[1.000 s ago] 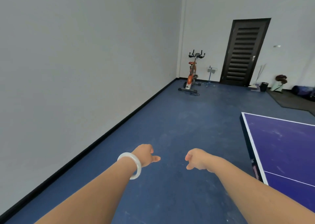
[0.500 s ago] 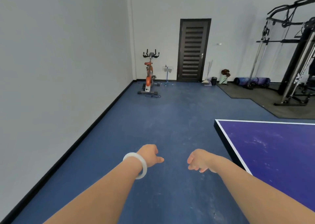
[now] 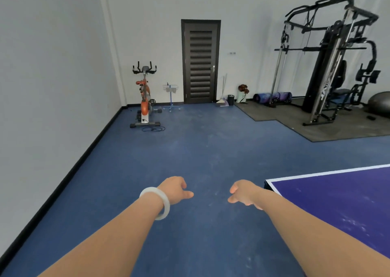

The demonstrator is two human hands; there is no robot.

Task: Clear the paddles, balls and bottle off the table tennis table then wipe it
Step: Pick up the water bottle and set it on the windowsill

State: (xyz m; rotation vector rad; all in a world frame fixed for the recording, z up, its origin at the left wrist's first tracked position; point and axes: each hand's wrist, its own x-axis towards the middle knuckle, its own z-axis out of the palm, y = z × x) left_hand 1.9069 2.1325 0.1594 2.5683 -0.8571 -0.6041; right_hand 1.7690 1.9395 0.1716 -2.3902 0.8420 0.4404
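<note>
While right hand (image 3: 243,194) hangs, table (image 3: 337,203) lies just beside

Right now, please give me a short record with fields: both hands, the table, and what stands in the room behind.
left hand: in the air, fingers loosely curled, holds nothing; white bracelet on the wrist
right hand: in the air near the table's corner, loosely curled, holds nothing
table tennis table: one corner in view at the right, whitish smudges on it
things on table: none on the visible part
far wall: dark door, shut; exercise bike to its left
right side: weight rack on a dark mat
</note>
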